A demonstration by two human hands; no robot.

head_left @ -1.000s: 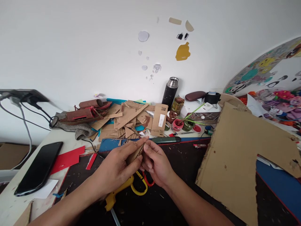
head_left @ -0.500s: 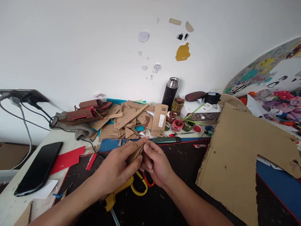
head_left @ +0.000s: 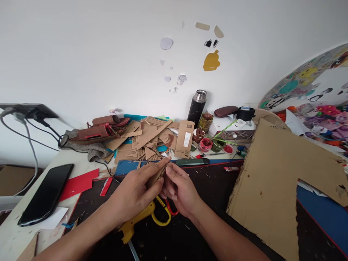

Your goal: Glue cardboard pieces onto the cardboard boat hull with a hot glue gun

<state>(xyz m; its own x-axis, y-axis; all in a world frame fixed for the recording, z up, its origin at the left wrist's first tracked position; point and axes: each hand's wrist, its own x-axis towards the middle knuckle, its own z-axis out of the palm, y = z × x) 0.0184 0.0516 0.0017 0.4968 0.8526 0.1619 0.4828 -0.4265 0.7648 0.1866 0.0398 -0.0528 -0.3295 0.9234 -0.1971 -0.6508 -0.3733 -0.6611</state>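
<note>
Both hands are meeting over the dark mat [head_left: 212, 221], and between them a small cardboard piece [head_left: 157, 178] is sitting half hidden, its corrugated edge facing the right-hand side; the left hand [head_left: 134, 186] is holding it, thumb underneath on the near side, long fingers lying across the top, so the gap there is narrow and filled with card. The right hand [head_left: 182, 186] is curling in close, its thumb tip resting right by the far end of that edge, the other fingers bunching below, and from here I cannot tell whether they are pinching the card or merely steadying it. The visible edge is slanting from near left to far right, up towards the right thumb; the left fingers are covering the rest, so the full long axis is staying a mystery. From the right fingers, then, the piece is lying to the left, while the left hand is already wrapping it. Below, a yellow glue gun [head_left: 140, 216] is lying under the left wrist, and a yellow loop [head_left: 164, 221] is curving just beside it
</note>
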